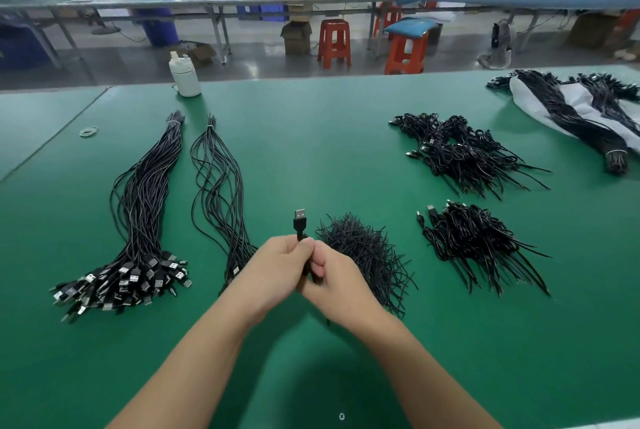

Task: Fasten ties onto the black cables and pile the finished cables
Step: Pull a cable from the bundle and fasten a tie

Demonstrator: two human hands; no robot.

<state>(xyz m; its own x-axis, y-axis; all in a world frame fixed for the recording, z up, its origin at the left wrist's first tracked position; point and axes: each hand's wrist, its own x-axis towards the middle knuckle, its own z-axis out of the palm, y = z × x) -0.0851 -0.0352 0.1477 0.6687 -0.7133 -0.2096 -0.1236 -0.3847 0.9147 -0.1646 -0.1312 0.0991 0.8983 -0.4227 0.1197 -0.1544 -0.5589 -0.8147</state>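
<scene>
Scene: a person seated at a green table (329, 158) in a workshop, both forearms reaching in from below.
Left hand: the left hand (277, 264) curls round a folded black cable (300, 224), whose silver USB plug stands upright just above the knuckles.
Right hand: the right hand (332, 281) meets the left, thumb and fingers pinching the same bundle lower down; whether a tie is already round it cannot be told.
Where the cable is: lifted clear of the table, between the two hands, in front of the heap of ties (363, 252).
Untied stock: a thick sheaf of cables (138, 220) lies to the left, plugs fanned toward the person, with a thinner sheaf (221, 186) just beside it.
Finished piles: a near pile of bundled cables (474, 241) sits to the right, a larger pile (464, 151) beyond it.
Further off: more cables on a white bag (571, 106) at the far right corner; a white bottle (185, 77) at the table's far edge.
Handling: the cable looks light, thin and springy, likely to uncoil if the hold slackens; the firmest hold is probably on the folded middle, not the hard plug.
Ties: thin and wiry by the look of them, apt to tangle, best drawn out singly by one end.
Stage: judged mid-fastening, piling not yet done.
</scene>
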